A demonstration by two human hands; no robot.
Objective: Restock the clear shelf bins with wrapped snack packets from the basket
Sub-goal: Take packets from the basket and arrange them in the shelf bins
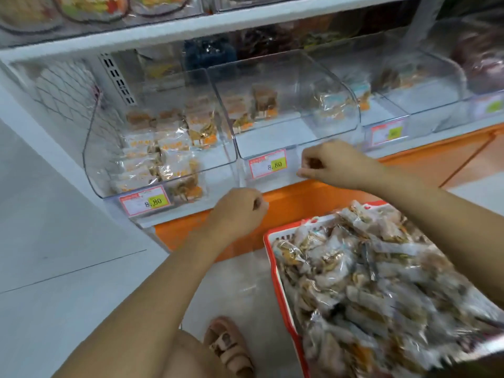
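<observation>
The red basket (272,252), heaped with wrapped snack packets (368,282), sits at four o'clock from the left hand (240,211) and six o'clock from the right hand (332,165). Both hands' fingers are curled, but I cannot tell whether they pinch anything. The middle clear bin (300,85) lies at eleven o'clock, just beside the right hand.

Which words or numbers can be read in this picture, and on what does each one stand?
"8.80": the price tag on the front of the left bin.
"8.80": the second price tag on the front of the middle bin.
Smaller print on both: too blurred to read.
The third tag and the far-right tag: blurred, unreadable.
Print on the snack packets in the basket: unreadable.
</observation>
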